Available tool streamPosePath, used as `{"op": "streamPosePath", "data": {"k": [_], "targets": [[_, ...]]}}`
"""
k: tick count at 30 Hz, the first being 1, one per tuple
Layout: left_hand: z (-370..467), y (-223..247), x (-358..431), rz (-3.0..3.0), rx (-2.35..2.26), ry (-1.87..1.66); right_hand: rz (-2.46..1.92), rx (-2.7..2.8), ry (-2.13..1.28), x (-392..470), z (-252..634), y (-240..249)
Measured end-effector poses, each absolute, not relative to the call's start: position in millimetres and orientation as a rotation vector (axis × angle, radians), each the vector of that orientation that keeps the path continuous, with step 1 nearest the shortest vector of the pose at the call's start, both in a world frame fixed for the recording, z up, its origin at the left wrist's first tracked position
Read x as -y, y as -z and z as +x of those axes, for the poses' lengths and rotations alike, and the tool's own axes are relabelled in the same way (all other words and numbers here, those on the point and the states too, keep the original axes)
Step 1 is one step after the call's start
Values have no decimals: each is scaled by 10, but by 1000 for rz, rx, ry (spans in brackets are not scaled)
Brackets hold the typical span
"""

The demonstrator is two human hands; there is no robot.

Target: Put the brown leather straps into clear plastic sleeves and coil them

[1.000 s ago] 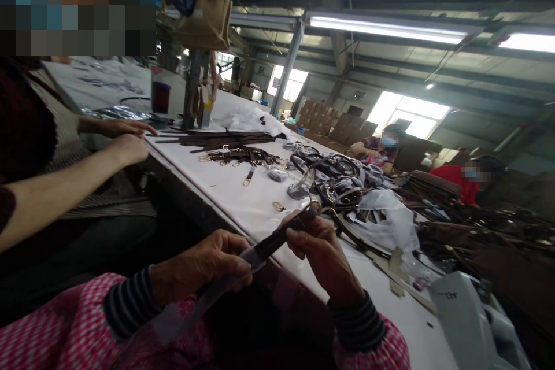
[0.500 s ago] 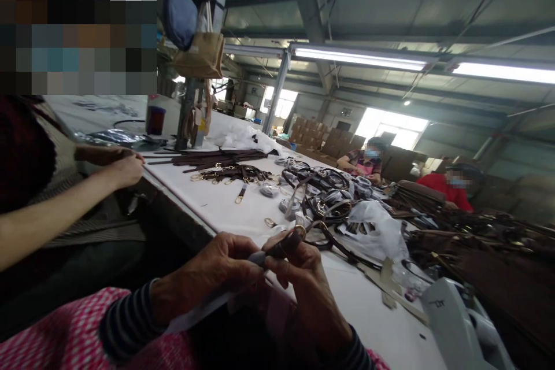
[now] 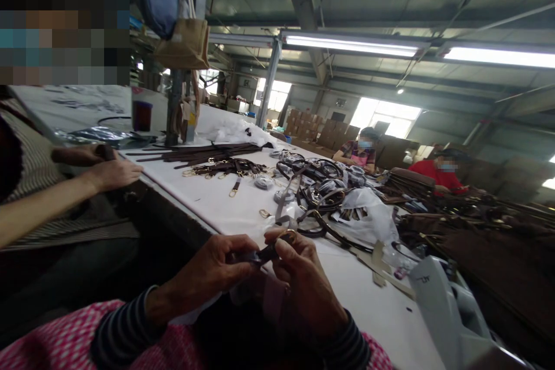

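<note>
Head view, left hand [image 3: 208,269] and right hand [image 3: 307,277] pinch a dark strap [image 3: 267,253], gold ring [image 3: 289,233] at its upper end, tangled straps [image 3: 327,189] heaped on the table [image 3: 362,286] beyond.

No word, brand or number can be read with certainty. The clearest marking is a short row of dark strokes [image 3: 425,278], seemingly handwritten, near the top of the pale casing [image 3: 436,312] at the table's right end; it slants and looks like a few joined letters, but which ones cannot be told. A small pinkish mark [image 3: 137,91] shows on a pale surface just above the dark cup [image 3: 142,115], too small to make out. The yellow patch [image 3: 191,119] on the post [image 3: 174,107] shows no legible print.
</note>
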State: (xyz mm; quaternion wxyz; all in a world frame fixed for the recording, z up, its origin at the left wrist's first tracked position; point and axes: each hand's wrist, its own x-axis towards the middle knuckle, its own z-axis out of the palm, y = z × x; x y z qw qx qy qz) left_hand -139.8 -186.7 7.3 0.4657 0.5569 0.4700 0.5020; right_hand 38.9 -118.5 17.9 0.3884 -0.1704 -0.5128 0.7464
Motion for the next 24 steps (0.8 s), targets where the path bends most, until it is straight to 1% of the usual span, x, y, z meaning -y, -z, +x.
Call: {"op": "streamPosePath", "data": {"k": [3, 7, 10, 13, 15, 19, 21, 24], "targets": [[-1405, -47, 1871, 1409, -1210, -1255, -395, 1289, -1937, 1177, 380, -195], [-1384, 46, 1851, 1225, -1072, -1299, -311, 1245, -1976, 1232, 347, -155], [-1318, 100, 1840, 1151, -1054, -1443, -353, 1259, -1930, 1257, 324, -60], [-1294, 119, 1842, 1245, -1200, -1570, -425, 1282, -1960, 1253, 319, 33], [-1343, 137, 1842, 1297, -1237, -1469, -459, 1294, -1966, 1247, 318, 53], [-1527, 194, 1846, 1381, -1090, -1022, -450, 1272, -1932, 1207, 292, -21], [-1612, 203, 1864, 1407, -1084, -929, -423, 1271, -1913, 1139, 270, -85], [-1728, 167, 1901, 1466, -1158, -896, -418, 1202, -1897, 971, 240, -185]]}}
